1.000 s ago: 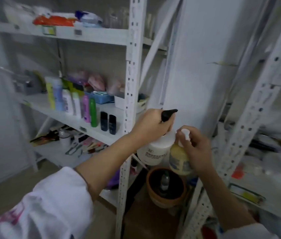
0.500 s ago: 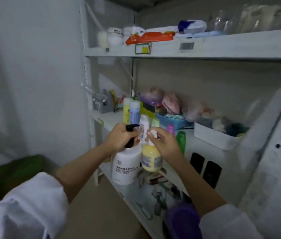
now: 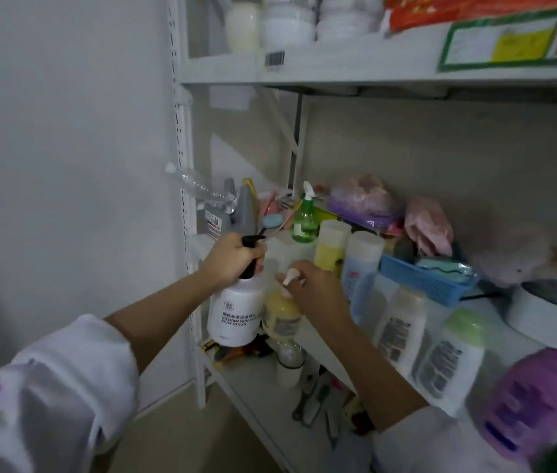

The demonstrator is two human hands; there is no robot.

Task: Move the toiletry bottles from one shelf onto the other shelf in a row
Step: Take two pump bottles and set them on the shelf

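My left hand (image 3: 231,256) grips the black pump of a white body lotion bottle (image 3: 234,314), held in the air in front of the middle shelf's left end. My right hand (image 3: 316,286) holds a small yellow pump bottle (image 3: 280,317) by its white pump, right beside the lotion bottle. On the middle shelf (image 3: 543,339) stands a row of bottles: a yellow one (image 3: 330,247), a pale blue one (image 3: 360,268), two white ones (image 3: 403,324) (image 3: 454,360) and a purple one (image 3: 529,401).
A green spray bottle (image 3: 304,216), a blue basket (image 3: 430,279) and pink bags (image 3: 429,225) crowd the back of the middle shelf. The white upright post (image 3: 185,199) stands just left of my hands. The lower shelf (image 3: 256,387) holds small tools. Jars sit on the top shelf (image 3: 338,66).
The view has swung left from the right-hand rack and closed in on the left shelving. Both hands have carried their bottles up to the left end of the middle shelf.
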